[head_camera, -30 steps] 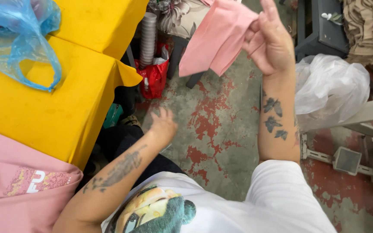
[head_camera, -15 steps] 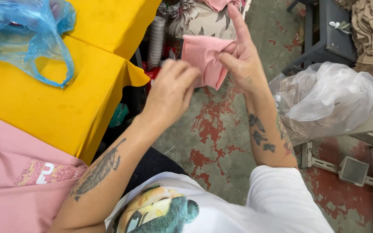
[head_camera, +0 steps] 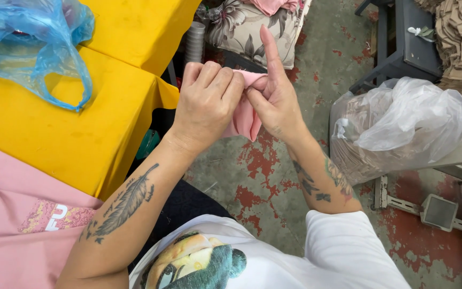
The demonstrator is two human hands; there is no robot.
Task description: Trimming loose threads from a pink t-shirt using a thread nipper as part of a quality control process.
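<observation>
Red-flecked concrete floor (head_camera: 274, 182), yellow worktop (head_camera: 81, 134) beside, left hand (head_camera: 207, 104) and right hand (head_camera: 276, 96) both pinching pink cloth (head_camera: 246, 118)

The left hand (head_camera: 205, 104), hanging low by the knee a second ago, has been raised to the right hand (head_camera: 275, 99), and the pink cloth (head_camera: 246, 115), formerly held up loose, is now bunched between both.
</observation>
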